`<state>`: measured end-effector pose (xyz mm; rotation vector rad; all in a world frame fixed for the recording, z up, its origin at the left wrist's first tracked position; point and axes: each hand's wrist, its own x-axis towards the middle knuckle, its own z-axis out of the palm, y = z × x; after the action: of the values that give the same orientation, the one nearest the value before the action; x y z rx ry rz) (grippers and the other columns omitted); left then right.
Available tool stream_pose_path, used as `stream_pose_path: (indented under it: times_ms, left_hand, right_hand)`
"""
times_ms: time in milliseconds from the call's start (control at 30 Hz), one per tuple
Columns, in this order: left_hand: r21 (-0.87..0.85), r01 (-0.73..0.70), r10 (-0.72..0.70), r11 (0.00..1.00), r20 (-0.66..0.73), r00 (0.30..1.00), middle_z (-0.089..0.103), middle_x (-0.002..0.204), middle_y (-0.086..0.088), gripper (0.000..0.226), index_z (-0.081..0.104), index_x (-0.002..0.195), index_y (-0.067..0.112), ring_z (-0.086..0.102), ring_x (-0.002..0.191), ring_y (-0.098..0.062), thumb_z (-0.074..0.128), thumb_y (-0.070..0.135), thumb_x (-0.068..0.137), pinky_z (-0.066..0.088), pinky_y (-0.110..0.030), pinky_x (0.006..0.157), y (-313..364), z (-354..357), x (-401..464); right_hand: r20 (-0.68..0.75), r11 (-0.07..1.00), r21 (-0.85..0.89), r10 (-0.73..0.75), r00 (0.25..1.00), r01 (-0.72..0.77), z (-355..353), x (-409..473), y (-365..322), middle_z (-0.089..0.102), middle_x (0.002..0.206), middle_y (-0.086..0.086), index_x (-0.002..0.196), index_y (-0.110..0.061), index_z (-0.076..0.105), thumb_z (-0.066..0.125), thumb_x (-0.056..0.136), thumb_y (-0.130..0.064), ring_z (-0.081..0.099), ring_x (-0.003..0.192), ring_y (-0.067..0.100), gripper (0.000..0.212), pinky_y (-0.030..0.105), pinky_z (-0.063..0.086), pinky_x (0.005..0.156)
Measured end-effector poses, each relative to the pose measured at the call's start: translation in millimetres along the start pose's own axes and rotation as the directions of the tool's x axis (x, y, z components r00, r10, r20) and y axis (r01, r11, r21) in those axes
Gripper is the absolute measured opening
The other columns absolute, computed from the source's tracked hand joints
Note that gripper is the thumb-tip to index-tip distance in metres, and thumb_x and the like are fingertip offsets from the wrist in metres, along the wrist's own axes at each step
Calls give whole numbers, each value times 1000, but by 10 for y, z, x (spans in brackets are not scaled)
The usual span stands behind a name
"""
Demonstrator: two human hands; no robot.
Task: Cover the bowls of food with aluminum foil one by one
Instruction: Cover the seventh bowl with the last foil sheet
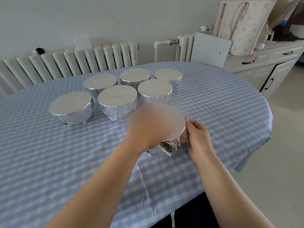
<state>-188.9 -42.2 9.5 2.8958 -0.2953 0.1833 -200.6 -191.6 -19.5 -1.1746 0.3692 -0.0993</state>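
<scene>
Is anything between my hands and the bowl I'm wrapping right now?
Nothing visible. The left hand rests on the near bowl and its foil top, and the right hand touches its foil side directly.

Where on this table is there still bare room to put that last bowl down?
Bare cloth lies left of the left hand, in front of the nearest wrapped bowl, and along the table's right side beyond the right hand. The back middle is crowded: six wrapped bowls stand close together there.
</scene>
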Motion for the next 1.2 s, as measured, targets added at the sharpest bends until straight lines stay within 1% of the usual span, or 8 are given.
stream_pose_path:
  times_ms: [267,533,667,800,867,1000,1067,1200]
  left_hand:
    - [-1,7,-7,1000,2,1000,17,162,-6,67,32,149,28,10,148,-25,27,66,94,8,-40,120,10,-20,-10]
    - [2,7,-7,1000,-5,1000,18,161,-5,68,32,149,27,12,148,-25,27,66,94,9,-40,120,13,-26,-18]
    - [1,12,-12,1000,-6,1000,18,161,-5,68,32,150,27,12,148,-25,27,66,94,9,-41,120,13,-27,-16]
    - [2,22,-22,1000,-1,1000,17,161,-5,68,31,150,27,11,148,-25,29,66,94,9,-41,119,19,-23,-14]
    - [7,20,-19,1000,-7,1000,18,161,-5,68,31,150,27,12,148,-26,30,66,94,9,-41,119,15,-18,-8]
    - [5,16,-15,1000,-6,1000,17,161,-5,68,31,150,27,11,148,-25,31,65,94,10,-41,119,13,-19,-15]
    - [4,16,-16,1000,-6,1000,17,161,-5,68,30,150,27,11,148,-25,31,65,94,9,-41,119,13,-21,-16]
    - [1,11,-11,1000,-13,1000,18,161,-6,69,31,150,26,12,148,-26,30,67,93,11,-42,120,5,-13,-3]
  right_hand:
    - [23,996,-87,3,1000,-1,-18,56,-32,69,76,10,85,-11,67,62,96,-18,61,69,25,14,39,52,68]
    - [7,995,-100,18,1000,-17,-5,103,-10,70,81,9,88,-12,67,61,95,-9,63,67,22,9,35,52,63]
    - [-41,984,-180,-7,999,-1,-17,127,18,70,85,11,91,-12,65,65,94,-16,63,69,21,5,33,54,61]
    - [-90,888,-452,-145,985,89,-36,113,19,67,75,0,86,-17,65,62,95,-28,59,63,12,15,21,46,55]
    - [-77,831,-541,-203,976,130,-42,98,6,67,74,-3,87,-17,68,61,95,-30,58,63,9,17,22,41,55]
    - [-7,735,-650,-262,965,195,-70,51,-56,63,67,-8,77,-19,69,58,94,-23,54,62,8,20,23,39,56]
    - [34,678,-701,-278,960,221,-101,14,-89,55,55,-13,65,-21,63,55,96,-21,49,57,9,32,22,34,52]
    - [45,681,-704,-240,970,201,-103,-59,-104,42,55,1,65,-3,55,43,103,-30,36,57,17,48,31,26,54]
